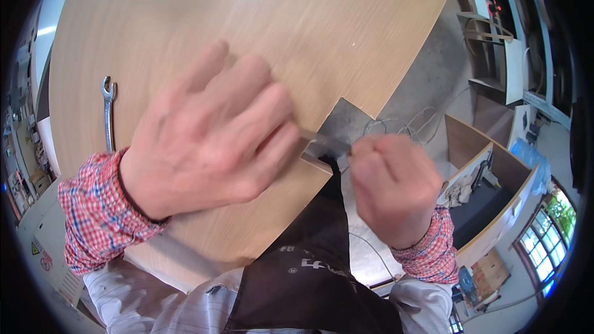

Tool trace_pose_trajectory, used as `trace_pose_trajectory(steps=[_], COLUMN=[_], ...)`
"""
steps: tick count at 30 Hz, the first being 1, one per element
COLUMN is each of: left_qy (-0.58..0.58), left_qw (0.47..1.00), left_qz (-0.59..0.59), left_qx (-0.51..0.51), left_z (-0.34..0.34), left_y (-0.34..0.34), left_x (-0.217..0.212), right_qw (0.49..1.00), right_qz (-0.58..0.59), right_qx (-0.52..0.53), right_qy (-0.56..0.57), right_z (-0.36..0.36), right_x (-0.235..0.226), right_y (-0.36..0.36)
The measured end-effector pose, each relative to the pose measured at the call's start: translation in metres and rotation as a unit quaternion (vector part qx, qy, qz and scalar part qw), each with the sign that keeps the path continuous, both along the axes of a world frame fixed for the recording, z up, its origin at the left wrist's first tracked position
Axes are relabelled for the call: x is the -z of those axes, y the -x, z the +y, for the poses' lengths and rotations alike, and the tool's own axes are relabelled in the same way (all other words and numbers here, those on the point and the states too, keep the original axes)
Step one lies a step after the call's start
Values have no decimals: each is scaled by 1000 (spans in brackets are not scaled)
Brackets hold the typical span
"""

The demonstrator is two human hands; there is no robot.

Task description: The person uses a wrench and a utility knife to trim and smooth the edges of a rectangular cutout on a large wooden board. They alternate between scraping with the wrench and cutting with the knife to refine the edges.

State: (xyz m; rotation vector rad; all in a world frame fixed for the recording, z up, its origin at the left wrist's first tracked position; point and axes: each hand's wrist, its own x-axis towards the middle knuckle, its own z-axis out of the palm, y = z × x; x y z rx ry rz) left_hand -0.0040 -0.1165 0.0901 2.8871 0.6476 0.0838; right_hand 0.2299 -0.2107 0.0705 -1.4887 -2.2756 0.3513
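A pale wood-grained panel [297,18] lies below my hands, with a square notch cut into its right edge. My right hand [396,185] is closed in a fist beyond that edge, gripping one end of a flat grey metal tool [333,145]. Motion blurs the tool, and its exact kind cannot be made out. The tool spans the notch toward my left hand [213,133], whose curled fingers close at its other end over the panel. Those fingers hide that end. On the panel left of my left hand rests a combination wrench [108,111].
An open wooden box [489,192] at the right holds a gun-shaped tool and a crumpled cloth. Thin cable [427,125] lies coiled on the grey floor near the notch. A large blue plastic bottle [531,159] stands beyond the box. Shelving [513,71] lines the far right.
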Motion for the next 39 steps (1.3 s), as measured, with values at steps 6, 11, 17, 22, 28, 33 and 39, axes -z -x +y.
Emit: trace_pose_trajectory(steps=[6,11,17,22,28,33,39], left_qy=[-30,-60,-103,-105,-26,-75,-87], left_qw=[990,990,990,990,997,994,991], left_qz=[-134,-97,3,-11,13,-29,-61], left_qx=[11,83,96,97,74,74,77], left_z=[29,35,14,31,9,34,32], left_y=[-32,-37,-23,-30,-7,-14,-20], left_x=[8,10,-6,-1,-10,5,14], right_qw=[986,971,967,960,979,991,997], right_qz=[114,165,225,214,197,98,44], right_qx=[123,163,90,137,34,65,44], right_qy=[19,-63,-74,-114,-35,-65,-54], right_z=[-11,-22,-21,-11,-17,2,5], right_x=[18,61,79,84,51,27,23], right_y=[-1,8,21,15,8,1,-2])
